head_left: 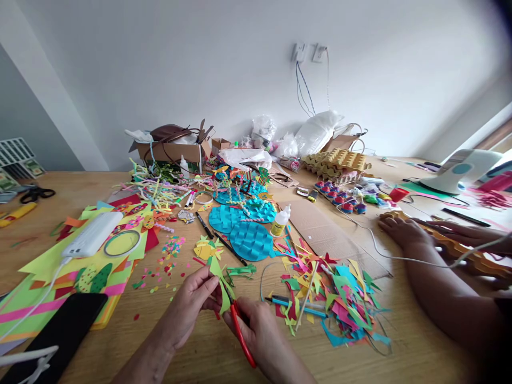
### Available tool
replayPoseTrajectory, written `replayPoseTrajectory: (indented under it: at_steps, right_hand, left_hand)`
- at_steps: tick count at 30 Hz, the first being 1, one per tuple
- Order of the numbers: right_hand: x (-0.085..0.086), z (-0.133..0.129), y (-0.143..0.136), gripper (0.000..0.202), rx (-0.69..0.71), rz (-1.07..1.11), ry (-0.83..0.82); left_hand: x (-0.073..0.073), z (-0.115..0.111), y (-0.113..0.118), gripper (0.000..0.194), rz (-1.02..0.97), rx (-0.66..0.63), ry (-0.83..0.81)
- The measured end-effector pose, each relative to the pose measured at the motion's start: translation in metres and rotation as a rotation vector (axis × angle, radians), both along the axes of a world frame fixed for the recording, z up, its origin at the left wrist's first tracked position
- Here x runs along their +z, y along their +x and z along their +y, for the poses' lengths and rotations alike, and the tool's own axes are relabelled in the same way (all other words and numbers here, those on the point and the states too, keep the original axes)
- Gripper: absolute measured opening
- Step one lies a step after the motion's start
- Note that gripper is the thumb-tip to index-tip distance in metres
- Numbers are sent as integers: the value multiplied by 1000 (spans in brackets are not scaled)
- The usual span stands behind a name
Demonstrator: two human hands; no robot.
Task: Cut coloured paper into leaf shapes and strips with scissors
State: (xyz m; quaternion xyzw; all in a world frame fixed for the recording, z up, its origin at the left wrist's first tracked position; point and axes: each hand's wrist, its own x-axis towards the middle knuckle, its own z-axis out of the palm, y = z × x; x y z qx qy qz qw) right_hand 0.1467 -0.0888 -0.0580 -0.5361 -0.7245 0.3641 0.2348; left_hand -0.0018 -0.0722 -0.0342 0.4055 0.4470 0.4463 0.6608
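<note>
Between the fingers of my left hand point(200, 293) is a piece of light green paper point(216, 269), its pointed end sticking up. My right hand point(258, 328) is closed around red-handled scissors point(241, 333). The scissors' blades meet the lower part of the green paper, and their tips are partly hidden. Just beyond my hands lie a small green paper cutout point(242, 270), a yellow paper fish point(207, 249) and a round blue textured paper piece point(252, 241).
Paper scraps point(348, 301) and a blue pen point(300, 308) lie right of my hands. A glue bottle point(280, 220) stands behind. Left are coloured sheets with a white power strip point(93, 234) and a black phone point(56, 338). At right, another person's hands point(404, 232) touch an egg carton.
</note>
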Motion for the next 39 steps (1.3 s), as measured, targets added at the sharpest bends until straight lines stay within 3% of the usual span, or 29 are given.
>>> replayPoseTrajectory:
  at_steps: [13,22,30,39]
  right_hand:
    - [2,-2,1,28,51,199,-92]
    - [1,-3,-2,28,12,249,-16]
    - [-7,-2,-4,29,-7,197,-10]
    - [-3,-3,-1,28,33,182,-92]
  left_hand:
    - [-6,-2,2,17,-18,-55,-28]
    - [-7,-2,2,17,-7,-58,-44]
    - [-5,-1,2,18,-6,-49,-50]
    - [-5,1,1,17,-35,-22,-41]
